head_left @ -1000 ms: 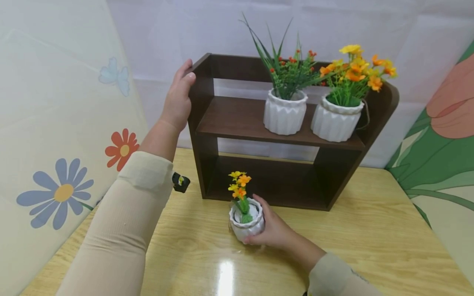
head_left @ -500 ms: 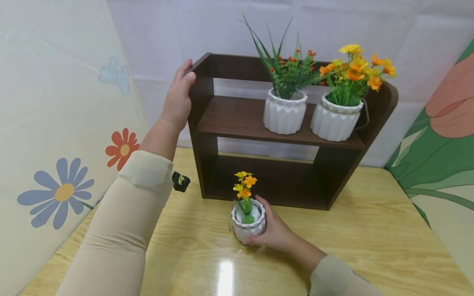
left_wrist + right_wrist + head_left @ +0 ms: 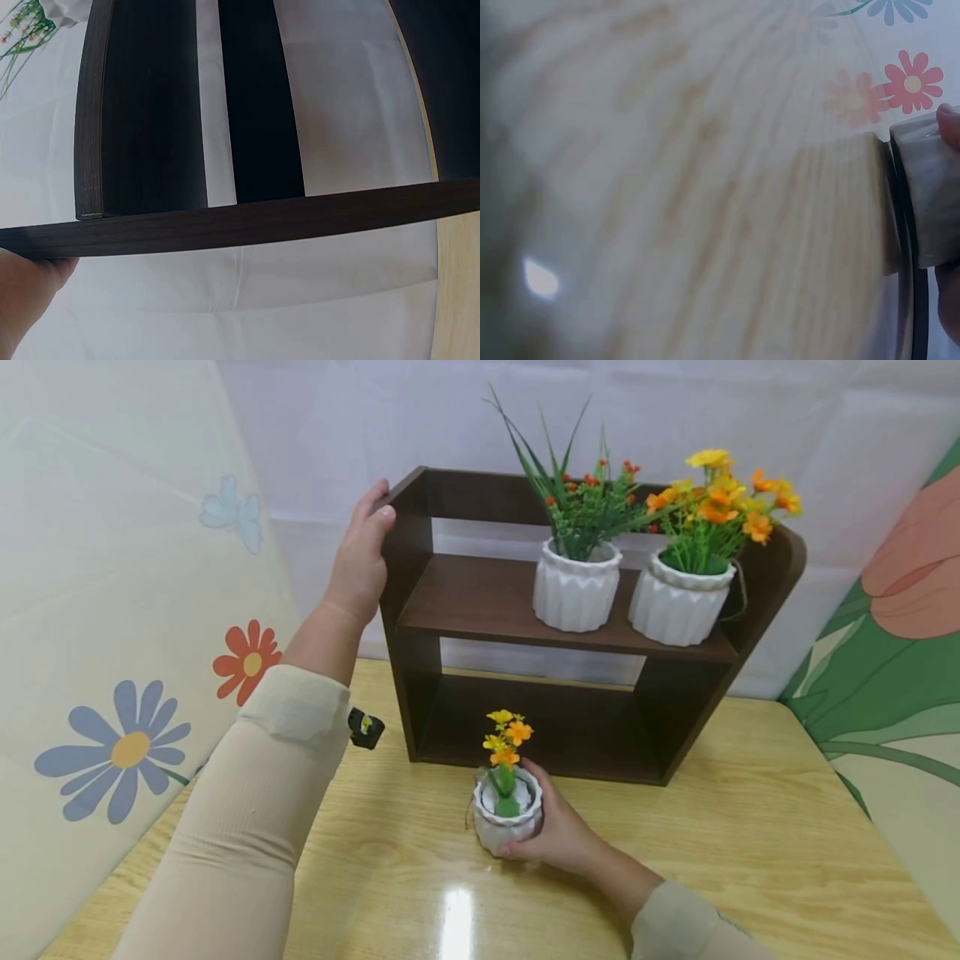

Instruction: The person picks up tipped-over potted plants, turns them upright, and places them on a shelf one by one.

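Note:
My right hand (image 3: 558, 831) grips a small white ribbed pot (image 3: 506, 817) with yellow and orange flowers, just in front of the dark wooden shelf (image 3: 480, 597) on the table. Only the pot's side (image 3: 930, 195) and a fingertip show in the right wrist view. My left hand (image 3: 360, 556) holds the shelf's top left corner, thumb on the front edge. The left wrist view shows the shelf's dark boards (image 3: 247, 221) close up, with my palm at the lower left.
Two larger white pots stand on the shelf's middle board: one with green grass and red berries (image 3: 577, 581), one with orange and yellow flowers (image 3: 682, 597). A small black object (image 3: 365, 728) lies left of the shelf. Flower-printed panels enclose the wooden table (image 3: 750, 835).
My right hand has shifted the small pot slightly to the right and tipped it more upright. The left hand has stayed on the shelf corner.

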The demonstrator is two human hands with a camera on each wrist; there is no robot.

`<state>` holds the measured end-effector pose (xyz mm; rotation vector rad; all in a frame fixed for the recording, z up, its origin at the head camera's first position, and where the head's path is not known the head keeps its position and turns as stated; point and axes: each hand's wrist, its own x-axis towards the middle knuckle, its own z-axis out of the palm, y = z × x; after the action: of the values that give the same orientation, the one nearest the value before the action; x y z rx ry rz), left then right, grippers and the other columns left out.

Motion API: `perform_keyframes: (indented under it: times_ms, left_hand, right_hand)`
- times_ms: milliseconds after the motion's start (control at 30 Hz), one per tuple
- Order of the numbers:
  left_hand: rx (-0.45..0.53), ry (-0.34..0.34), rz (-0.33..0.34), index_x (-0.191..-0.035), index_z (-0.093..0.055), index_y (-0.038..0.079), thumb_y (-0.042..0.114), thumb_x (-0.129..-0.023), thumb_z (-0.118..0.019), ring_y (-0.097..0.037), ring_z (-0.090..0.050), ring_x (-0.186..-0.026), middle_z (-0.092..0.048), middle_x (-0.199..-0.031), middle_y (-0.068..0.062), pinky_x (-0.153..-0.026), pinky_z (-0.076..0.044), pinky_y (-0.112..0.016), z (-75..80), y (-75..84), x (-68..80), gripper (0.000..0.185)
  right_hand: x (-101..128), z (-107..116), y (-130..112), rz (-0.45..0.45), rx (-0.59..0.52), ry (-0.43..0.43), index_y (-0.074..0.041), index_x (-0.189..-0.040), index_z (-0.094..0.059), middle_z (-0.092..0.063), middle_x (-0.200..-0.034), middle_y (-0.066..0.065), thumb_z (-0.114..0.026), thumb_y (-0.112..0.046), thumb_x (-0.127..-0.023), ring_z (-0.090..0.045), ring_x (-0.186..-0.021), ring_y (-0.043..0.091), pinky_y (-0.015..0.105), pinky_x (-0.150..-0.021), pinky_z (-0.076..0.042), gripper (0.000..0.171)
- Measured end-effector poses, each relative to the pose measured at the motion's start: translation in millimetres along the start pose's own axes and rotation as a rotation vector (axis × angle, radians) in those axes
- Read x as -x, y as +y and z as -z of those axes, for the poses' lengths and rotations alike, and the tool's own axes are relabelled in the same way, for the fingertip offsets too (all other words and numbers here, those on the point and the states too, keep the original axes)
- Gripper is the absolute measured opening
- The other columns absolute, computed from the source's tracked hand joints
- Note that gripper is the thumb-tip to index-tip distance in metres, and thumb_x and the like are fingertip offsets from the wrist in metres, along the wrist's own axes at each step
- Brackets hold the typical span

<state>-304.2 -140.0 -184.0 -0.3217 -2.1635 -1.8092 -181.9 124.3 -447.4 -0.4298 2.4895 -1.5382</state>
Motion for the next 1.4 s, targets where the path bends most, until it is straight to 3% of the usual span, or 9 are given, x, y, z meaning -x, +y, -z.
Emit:
perform_keyframes:
  times_ms: [600,1067,1400]
  left_hand:
    - [0.012,0.004,-0.005,-0.155,-0.024,0.034,0.037,-0.103,-0.028,-0.012,-0.029,-0.141,-0.025,-0.161,0.011,-0.115,-0.027,-0.034,-0.1,-0.6,-0.4,0.052]
    - [0.008,-0.005,-0.012,-0.155,-0.023,0.036,0.038,-0.103,-0.027,-0.012,-0.027,-0.143,-0.023,-0.161,0.012,-0.117,-0.027,-0.038,-0.6,-1.4,0.2,0.052]
    - [-0.003,-0.005,-0.012,-0.155,-0.022,0.036,0.038,-0.103,-0.026,-0.012,-0.026,-0.144,-0.022,-0.161,0.012,-0.118,-0.026,-0.039,-0.5,-1.2,0.9,0.052]
  right_hand:
    - [3.4,-3.4,8.1,0.002,-0.049,0.032,-0.028,-0.153,-0.021,-0.042,-0.151,0.009,-0.095,-0.024,-0.058,-0.042,-0.137,0.034,0.061,-0.114,-0.025,0.121]
    - [6.7,-5.5,11.0,-0.024,-0.042,0.045,-0.02,-0.155,-0.018,-0.039,-0.153,0.013,-0.095,-0.027,-0.058,-0.04,-0.138,0.037,0.061,-0.115,-0.024,0.124]
    - [6.9,-6.2,14.1,-0.024,-0.027,0.044,-0.021,-0.155,-0.017,-0.039,-0.153,0.014,-0.095,-0.03,-0.059,-0.04,-0.139,0.038,0.062,-0.114,-0.025,0.123]
